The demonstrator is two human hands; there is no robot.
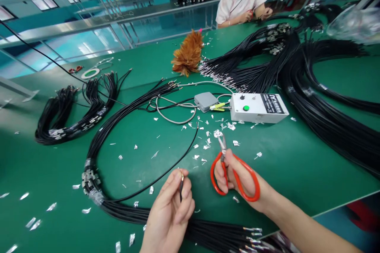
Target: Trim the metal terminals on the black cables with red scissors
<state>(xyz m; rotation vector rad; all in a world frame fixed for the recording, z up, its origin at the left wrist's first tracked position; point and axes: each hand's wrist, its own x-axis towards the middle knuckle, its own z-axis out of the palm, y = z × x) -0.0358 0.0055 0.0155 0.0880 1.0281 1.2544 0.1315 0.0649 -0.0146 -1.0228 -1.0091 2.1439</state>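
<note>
My left hand [170,209] pinches the end of a thin black cable [166,172] between thumb and fingers; the cable curves away over the green table [297,158] toward a white test box [258,107]. My right hand [237,178] grips red-handled scissors [234,180], blades pointing away and nearly closed. Small foil scraps [208,142] lie scattered just beyond the scissors. A thick bundle of black cables [208,233] runs under my left hand, its stripped ends near the table's front edge.
A grey switch box [205,101] with grey leads lies beside the white box. Large black cable bundles [311,83] fill the right side, another coil [71,114] lies at left. A feather duster [188,53] and tape roll [90,73] sit farther back. A person [242,2] works at the far side.
</note>
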